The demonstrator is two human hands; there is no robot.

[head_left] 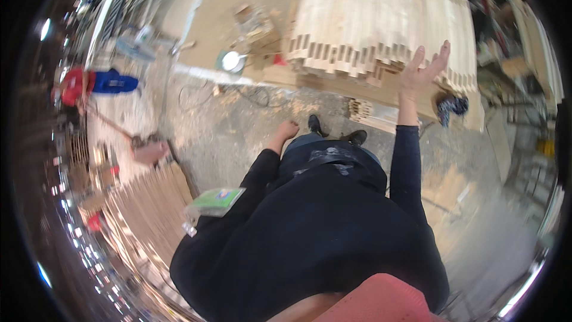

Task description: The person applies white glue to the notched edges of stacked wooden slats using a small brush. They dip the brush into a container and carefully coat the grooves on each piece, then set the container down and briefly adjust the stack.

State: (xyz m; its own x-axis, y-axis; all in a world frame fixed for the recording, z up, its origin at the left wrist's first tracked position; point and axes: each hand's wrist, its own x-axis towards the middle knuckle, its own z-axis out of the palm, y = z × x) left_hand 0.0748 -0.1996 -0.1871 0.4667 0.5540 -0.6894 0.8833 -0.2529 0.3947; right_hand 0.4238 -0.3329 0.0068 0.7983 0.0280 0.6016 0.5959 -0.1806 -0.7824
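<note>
My right hand [422,73] is stretched out with its fingers spread and nothing in it. It is over the near edge of a big stack of pale wooden strips [369,12], whose ends form a notched pattern; whether it touches the wood I cannot tell. My left hand [288,129] hangs low by my left thigh, its fingers curled in and no object visible in them. A clear pouch with a green card [215,201] is on my left upper sleeve.
A brown board [205,36] with a crumpled bag [262,28] and a round white item [232,61] lies beside the stack. A dark patterned bundle [451,107] is at its right corner. Wood piles [149,203] stand at left, near a person in red and blue [95,83] holding a long handle. Cables cross the floor.
</note>
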